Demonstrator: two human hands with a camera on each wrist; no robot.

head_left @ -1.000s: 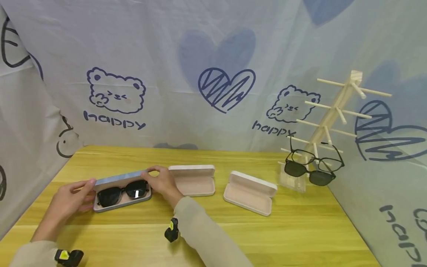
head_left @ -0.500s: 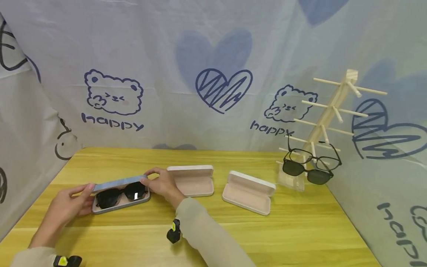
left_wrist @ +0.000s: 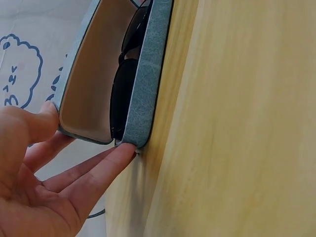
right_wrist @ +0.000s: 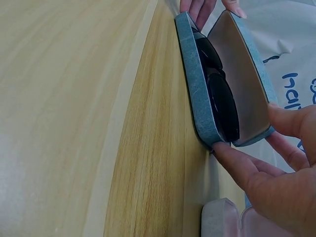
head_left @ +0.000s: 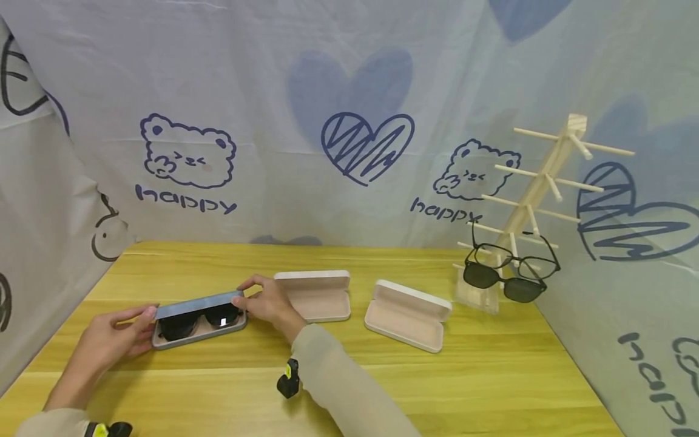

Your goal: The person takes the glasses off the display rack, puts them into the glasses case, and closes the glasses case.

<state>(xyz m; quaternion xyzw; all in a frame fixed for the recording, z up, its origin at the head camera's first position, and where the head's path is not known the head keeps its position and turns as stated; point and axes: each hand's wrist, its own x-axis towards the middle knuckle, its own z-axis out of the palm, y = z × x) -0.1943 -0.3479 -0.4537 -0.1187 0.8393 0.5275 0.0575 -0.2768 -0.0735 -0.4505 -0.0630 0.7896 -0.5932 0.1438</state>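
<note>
The blue case (head_left: 199, 305) sits on the table (head_left: 218, 394) at the left of the scene, its lid (left_wrist: 86, 94) tilted part-way over the base (right_wrist: 196, 84), with a dark pair of sunglasses (left_wrist: 123, 94) lying inside. The shell looks stiff and light, its outside finely veined and probably not very slippery; the lid seems to turn on a hinge along the far side. The lenses are likely the fragile part and could scratch or smudge, so the case is best held by its two short ends, clear of the sunglasses, with thumbs on the lid's free edge. The left hand (head_left: 111, 335) holds the left end this way, thumb on that edge, one fingertip against the base's corner and another finger behind the lid. The right hand (head_left: 267, 299) matches it at the right end, thumb on the edge, fingers behind the lid and at the base. The left forearm rises from the near left corner, while the right comes in slantwise from the near middle, its beige sleeve (head_left: 344, 379) passing in front of an open white case (head_left: 312, 275).
</note>
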